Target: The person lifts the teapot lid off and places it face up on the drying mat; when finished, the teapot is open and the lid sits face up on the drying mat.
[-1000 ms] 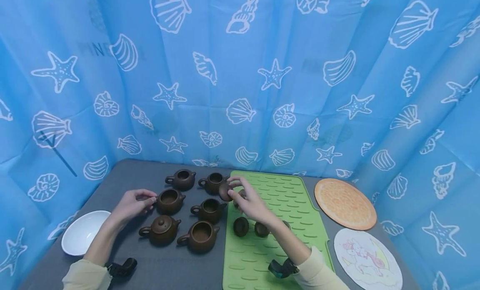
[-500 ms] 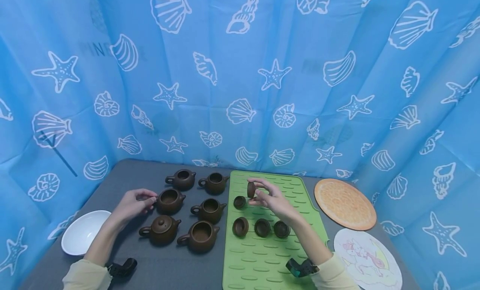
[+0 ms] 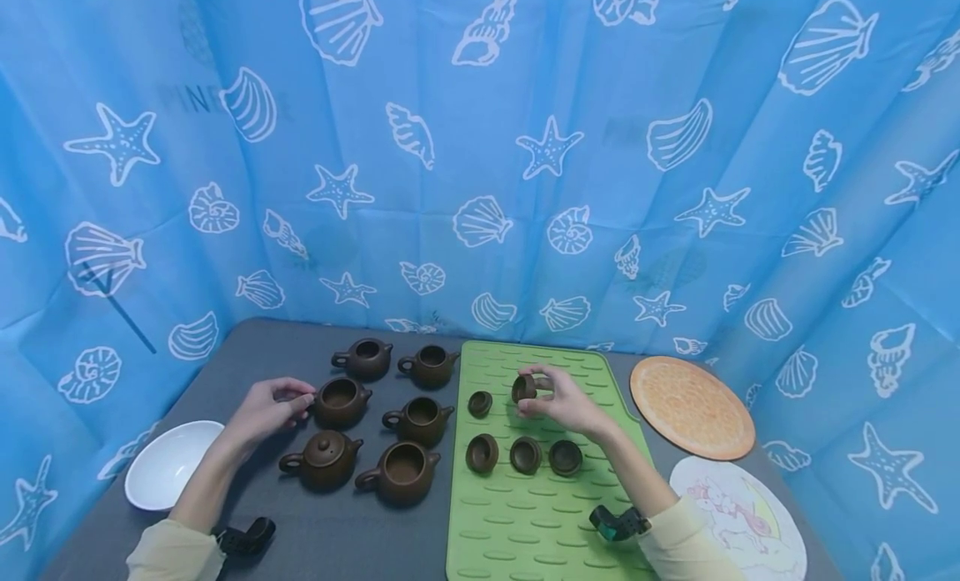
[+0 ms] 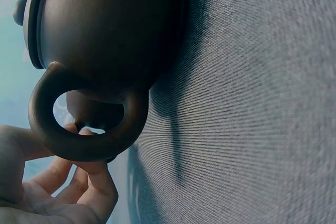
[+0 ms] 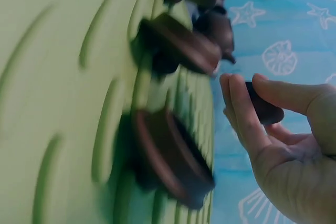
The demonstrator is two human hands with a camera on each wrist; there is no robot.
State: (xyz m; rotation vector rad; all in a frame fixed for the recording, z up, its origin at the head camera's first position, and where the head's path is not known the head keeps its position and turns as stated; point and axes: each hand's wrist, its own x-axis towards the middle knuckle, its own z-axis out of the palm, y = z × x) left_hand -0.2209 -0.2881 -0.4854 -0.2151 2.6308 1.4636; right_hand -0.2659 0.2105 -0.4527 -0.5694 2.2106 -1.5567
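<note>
My right hand [image 3: 564,402] pinches a small brown lid [image 3: 523,388] between thumb and fingers [image 5: 242,109], just above the green mat [image 3: 540,514], at abt 1 o'clock from the row of three lids [image 3: 525,455] lying there. One more lid [image 3: 480,403] lies alone at abt 9 o'clock from the one I hold. My left hand [image 3: 264,408] rests at the handle side of an open teapot [image 3: 341,400] on the grey worktop [image 3: 300,539], fingers loosely curled near the handle; whether they really grip it I cannot tell.

What could go wrong, in my judgement: the pinch is only on the lid's rim, so it may slip and drop on the mat, roll off, or knock the single lid beside. The lids look very alike, so a wrong lid for a wrong pot is easy. Also my left hand could nudge the teapot into the lidded teapot [image 3: 322,460] at its 6 o'clock, they stand close.

Hard to see: right wrist view is blurred, lids there are only dark shapes. Left wrist view shows mostly a pot's handle [image 4: 84,124] and belly, very close; my fingertips behind it are partly hidden. The plates at the right are cut off at the edge.
</note>
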